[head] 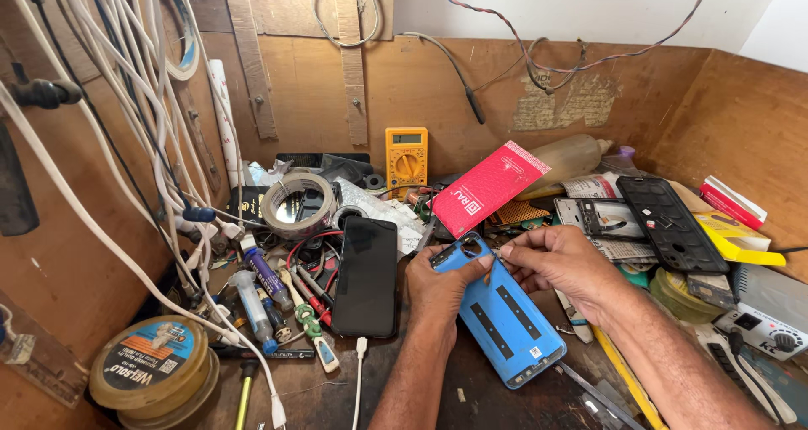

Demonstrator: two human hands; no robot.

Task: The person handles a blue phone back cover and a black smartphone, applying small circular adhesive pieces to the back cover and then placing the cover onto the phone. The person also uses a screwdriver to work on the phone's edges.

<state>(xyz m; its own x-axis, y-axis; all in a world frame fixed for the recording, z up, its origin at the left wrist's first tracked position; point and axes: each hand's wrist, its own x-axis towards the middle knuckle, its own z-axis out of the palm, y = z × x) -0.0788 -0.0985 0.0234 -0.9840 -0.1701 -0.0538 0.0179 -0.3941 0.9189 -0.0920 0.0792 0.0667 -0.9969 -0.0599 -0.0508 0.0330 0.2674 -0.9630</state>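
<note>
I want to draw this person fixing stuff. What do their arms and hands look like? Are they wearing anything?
Both forearms are bare, with no sleeves showing in the picture. The left hand and the right hand wear no gloves, and no watch, bracelet or ring can be seen. The fingernails look short. So draw two bare arms coming up from the bottom edge.

The dark surface (497,400) is crowded. A black phone (366,276) lies face up near the middle, a blue phone cover (505,312) just beside it. Screwdrivers (307,316) and tubes (252,299) lie at the left, near a round tin (151,367). A tape roll (297,204) lies further back.
</note>
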